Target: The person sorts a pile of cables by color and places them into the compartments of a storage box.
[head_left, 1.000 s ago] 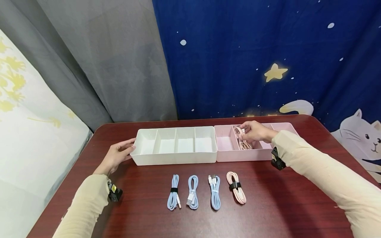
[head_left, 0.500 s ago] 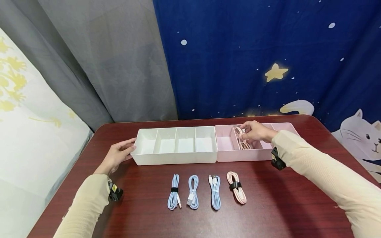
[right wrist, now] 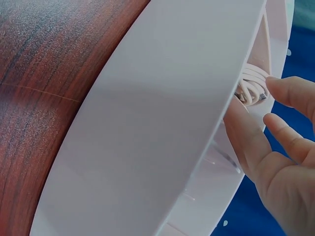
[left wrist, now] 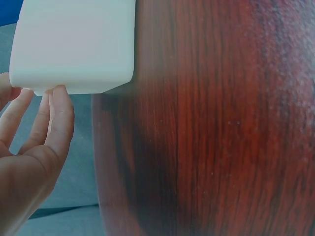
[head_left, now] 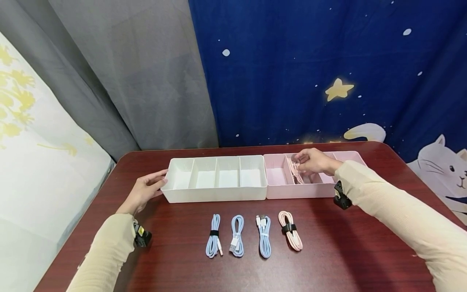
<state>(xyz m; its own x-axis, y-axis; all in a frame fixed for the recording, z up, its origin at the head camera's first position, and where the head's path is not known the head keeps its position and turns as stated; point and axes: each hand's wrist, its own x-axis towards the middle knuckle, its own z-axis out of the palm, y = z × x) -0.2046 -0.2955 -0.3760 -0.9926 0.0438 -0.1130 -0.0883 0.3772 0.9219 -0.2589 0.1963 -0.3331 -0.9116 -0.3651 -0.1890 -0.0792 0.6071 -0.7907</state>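
Observation:
A coiled pink charging cable (head_left: 294, 170) lies in a middle compartment of the pink divided box (head_left: 292, 192). My right hand (head_left: 316, 161) reaches into that box from above, fingers spread around the coil. In the right wrist view the thumb (right wrist: 285, 91) is at the edge of the cable (right wrist: 253, 81), and another finger dips behind the box wall beside it. My left hand (head_left: 145, 191) touches the left end of the white divided box (head_left: 215, 196) with nearly straight fingers; in the left wrist view its fingertips (left wrist: 60, 93) meet the box's edge.
A row of coiled cables lies in front of the boxes: blue with a black strap (head_left: 212, 241), two more blue coils (head_left: 237, 233) and a pink one (head_left: 290, 232). Both boxes stand end to end on the brown table (head_left: 248, 275). Curtains (head_left: 292, 81) hang behind.
The pink cable in the box has settled and slipped lower against the divider beside my right hand's fingers. Both hands have stayed nearly in place.

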